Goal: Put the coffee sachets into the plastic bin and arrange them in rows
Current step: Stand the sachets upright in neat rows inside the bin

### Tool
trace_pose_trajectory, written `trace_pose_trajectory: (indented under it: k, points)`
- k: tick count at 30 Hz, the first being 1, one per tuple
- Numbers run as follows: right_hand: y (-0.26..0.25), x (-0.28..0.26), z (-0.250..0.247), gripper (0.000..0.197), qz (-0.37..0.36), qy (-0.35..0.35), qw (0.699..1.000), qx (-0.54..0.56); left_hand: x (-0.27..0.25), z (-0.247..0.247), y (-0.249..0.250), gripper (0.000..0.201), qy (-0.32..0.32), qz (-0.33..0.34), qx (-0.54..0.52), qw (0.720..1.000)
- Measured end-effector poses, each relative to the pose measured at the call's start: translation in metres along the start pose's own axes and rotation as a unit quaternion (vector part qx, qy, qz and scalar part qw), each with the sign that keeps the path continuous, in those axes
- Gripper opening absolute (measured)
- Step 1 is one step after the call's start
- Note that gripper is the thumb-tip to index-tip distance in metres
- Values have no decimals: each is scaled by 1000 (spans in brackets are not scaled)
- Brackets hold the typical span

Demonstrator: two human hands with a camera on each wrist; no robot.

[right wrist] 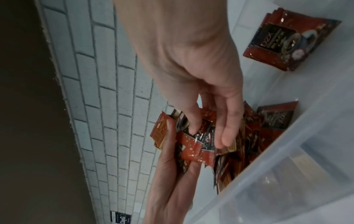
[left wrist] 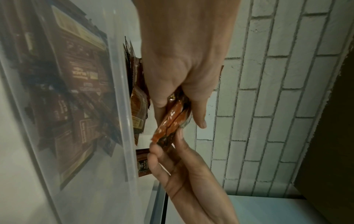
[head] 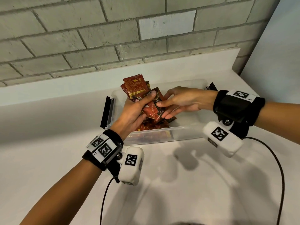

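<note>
A clear plastic bin [head: 178,129] stands on the white counter with red-brown coffee sachets heaped in its left half. My left hand [head: 146,105] grips a bunch of sachets [head: 151,111] above the bin's left part. My right hand [head: 162,110] comes in from the right, its thumb on top and fingers beneath one sachet of that bunch. In the left wrist view the left hand [left wrist: 180,112] holds the bundle [left wrist: 170,124] edge-on while the right hand [left wrist: 162,151] touches its end. The right wrist view shows a neat stack of sachets [right wrist: 287,44] on the bin floor.
Black lid latches [head: 107,111] stick up at the bin's left and right ends. A grey brick wall [head: 97,46] rises behind the counter. Wrist-camera cables [head: 276,159] trail over the white counter [head: 48,159] in front of the bin.
</note>
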State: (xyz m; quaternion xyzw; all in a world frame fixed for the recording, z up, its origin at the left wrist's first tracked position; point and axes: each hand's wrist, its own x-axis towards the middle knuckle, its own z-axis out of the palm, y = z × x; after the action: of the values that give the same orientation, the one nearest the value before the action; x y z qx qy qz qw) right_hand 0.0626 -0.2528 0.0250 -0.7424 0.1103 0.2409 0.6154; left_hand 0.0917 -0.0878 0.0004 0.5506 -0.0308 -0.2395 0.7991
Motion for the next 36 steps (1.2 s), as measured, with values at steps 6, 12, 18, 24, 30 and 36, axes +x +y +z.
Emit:
trace_pose_trajectory:
  k: [6,12,18,24,30,36]
  points:
    - [-9,-3,-22,32,-80,54,992,-82,-2,-12,3,25,7,-35,-16,999]
    - [-14,-4,-18,51,-168,35,965,-200,-9,-6,1,38,-17,-45,34,998]
    - [-12,2,-19,37,-158,89,980,-86,-9,-6,0,35,3,-34,-27,999]
    - [-17,-2,-45,20,-154,153,976,-23,-10,-7,2,45,8,-40,-55,998]
    - [-19,-9,-57,25,-252,252,916,-185,-10,-6,0,38,2,-44,-55,998]
    - [-15,-7,-38,29,-216,144,934,-244,-11,4,-1,42,-8,-38,-34,999]
